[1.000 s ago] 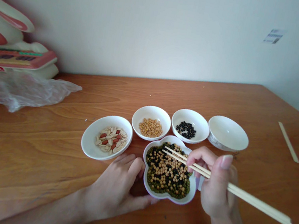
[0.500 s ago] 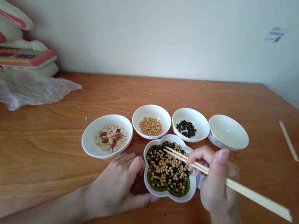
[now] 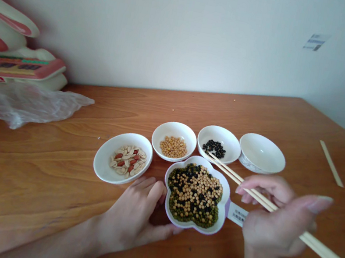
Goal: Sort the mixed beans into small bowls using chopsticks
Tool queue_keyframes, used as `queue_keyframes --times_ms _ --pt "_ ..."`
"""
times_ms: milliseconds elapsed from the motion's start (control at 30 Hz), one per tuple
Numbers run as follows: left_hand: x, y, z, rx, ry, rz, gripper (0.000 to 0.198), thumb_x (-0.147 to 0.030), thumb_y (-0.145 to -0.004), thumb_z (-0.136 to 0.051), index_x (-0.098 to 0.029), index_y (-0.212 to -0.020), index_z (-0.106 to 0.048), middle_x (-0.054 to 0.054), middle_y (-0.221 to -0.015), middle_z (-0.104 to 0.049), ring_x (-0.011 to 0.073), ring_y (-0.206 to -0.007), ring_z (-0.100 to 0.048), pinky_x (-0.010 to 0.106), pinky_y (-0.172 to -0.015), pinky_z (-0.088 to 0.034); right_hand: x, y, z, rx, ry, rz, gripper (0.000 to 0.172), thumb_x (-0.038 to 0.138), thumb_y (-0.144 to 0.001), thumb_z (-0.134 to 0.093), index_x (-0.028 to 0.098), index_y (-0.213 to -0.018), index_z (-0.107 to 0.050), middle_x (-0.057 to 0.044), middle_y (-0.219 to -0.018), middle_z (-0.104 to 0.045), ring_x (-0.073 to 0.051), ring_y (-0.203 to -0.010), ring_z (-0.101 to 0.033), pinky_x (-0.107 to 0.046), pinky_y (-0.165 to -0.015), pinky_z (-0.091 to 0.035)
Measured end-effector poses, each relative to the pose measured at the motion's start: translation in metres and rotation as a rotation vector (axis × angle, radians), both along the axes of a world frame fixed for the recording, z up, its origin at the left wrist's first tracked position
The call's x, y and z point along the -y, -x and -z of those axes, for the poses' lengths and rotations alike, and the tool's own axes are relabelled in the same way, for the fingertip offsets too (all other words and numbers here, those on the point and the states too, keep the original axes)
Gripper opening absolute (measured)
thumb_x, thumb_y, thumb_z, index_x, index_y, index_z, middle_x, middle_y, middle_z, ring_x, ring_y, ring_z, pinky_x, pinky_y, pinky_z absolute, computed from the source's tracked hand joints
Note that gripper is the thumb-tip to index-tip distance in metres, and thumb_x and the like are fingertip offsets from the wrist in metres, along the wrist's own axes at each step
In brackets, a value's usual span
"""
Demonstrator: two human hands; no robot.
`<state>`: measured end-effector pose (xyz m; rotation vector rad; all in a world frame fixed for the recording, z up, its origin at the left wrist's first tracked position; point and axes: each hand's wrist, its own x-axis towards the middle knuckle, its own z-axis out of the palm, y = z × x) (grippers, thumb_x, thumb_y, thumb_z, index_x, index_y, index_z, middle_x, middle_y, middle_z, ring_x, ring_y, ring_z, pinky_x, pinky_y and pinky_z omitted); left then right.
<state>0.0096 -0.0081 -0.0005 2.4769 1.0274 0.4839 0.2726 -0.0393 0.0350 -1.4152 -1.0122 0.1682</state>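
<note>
My left hand [image 3: 136, 211] is closed on the left rim of a flower-shaped bowl [image 3: 223, 181], with its thumb at the near edge. Mixed green beans, black beans and pale soybeans fill that bowl. Between the fingers of my right hand [image 3: 276, 223] is a pair of chopsticks [image 3: 233, 175]. Their tips are at the near side of a white bowl [image 3: 225, 134] containing black beans [image 3: 214, 149]. Whether the tips grip a bean is too small to tell. Beside it, a white bowl [image 3: 161, 132] holds soybeans [image 3: 173, 147].
At left, another white bowl [image 3: 104, 157] contains peanuts [image 3: 128, 161]. A fourth white bowl [image 3: 263, 153] stands at right. A light stick [image 3: 331, 163] lies farther right. A plastic bag [image 3: 30, 104] and a rabbit-shaped object [image 3: 13, 47] sit at the far left against the wall. A printed label [image 3: 236, 214] extends beside the flower-shaped bowl.
My right hand has moved right, carrying the chopstick tips from the flower-shaped bowl to the black-bean bowl. The label beside the flower-shaped bowl now shows more. My left hand has stayed put.
</note>
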Motion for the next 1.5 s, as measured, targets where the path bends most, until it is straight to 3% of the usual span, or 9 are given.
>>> queue_keyframes --times_ms 167,367,567,933,1500 --pt "-0.001 -0.001 0.001 -0.005 -0.018 0.006 0.046 -0.062 -0.089 -0.08 -0.024 -0.094 -0.054 0.007 -0.091 -0.073 0.0257 -0.078 -0.069 0.035 -0.063 -0.053 -0.003 0.006 -0.004 -0.035 -0.006 0.063 0.088 0.083 -0.102 -0.022 0.021 -0.059 -0.07 -0.006 -0.047 -0.06 -0.016 -0.044 -0.055 -0.03 -0.043 -0.038" --pt "-0.001 -0.001 0.001 0.008 -0.027 -0.002 0.047 -0.064 -0.089 -0.079 -0.024 -0.094 -0.055 0.007 -0.091 -0.074 0.0255 -0.077 -0.07 0.035 -0.063 -0.053 -0.001 0.019 -0.012 -0.114 0.064 0.037 0.084 0.077 -0.107 -0.022 0.02 -0.066 -0.069 -0.006 -0.056 -0.063 -0.016 -0.051 -0.052 -0.03 -0.048 -0.037" --pt "0.0 -0.001 0.0 0.0 -0.015 -0.012 0.046 -0.064 -0.088 -0.08 -0.023 -0.096 -0.059 0.007 -0.092 -0.074 0.0258 -0.079 -0.071 0.037 -0.068 -0.056 -0.01 0.009 -0.002 -0.087 0.084 -0.02 0.086 0.079 -0.105 -0.024 0.019 -0.065 -0.07 -0.006 -0.054 -0.064 -0.014 -0.045 -0.053 -0.029 -0.043 -0.036" --pt "-0.002 -0.002 -0.001 0.018 -0.033 -0.003 0.043 -0.058 -0.088 -0.081 -0.024 -0.093 -0.056 0.006 -0.087 -0.072 0.0257 -0.075 -0.07 0.036 -0.064 -0.054 -0.021 0.016 0.006 -0.094 0.124 -0.161 0.071 0.065 -0.113 -0.032 0.018 -0.077 -0.072 -0.003 -0.067 -0.066 -0.012 -0.055 -0.053 -0.028 -0.052 -0.038" --pt "-0.001 0.001 0.004 -0.008 -0.013 0.015 0.049 -0.068 -0.092 -0.074 -0.023 -0.097 -0.054 0.008 -0.091 -0.071 0.0277 -0.081 -0.069 0.038 -0.067 -0.054 -0.03 0.014 0.012 -0.089 0.094 -0.159 0.072 0.063 -0.113 -0.034 0.019 -0.07 -0.072 -0.002 -0.061 -0.062 -0.012 -0.054 -0.052 -0.031 -0.055 -0.037"
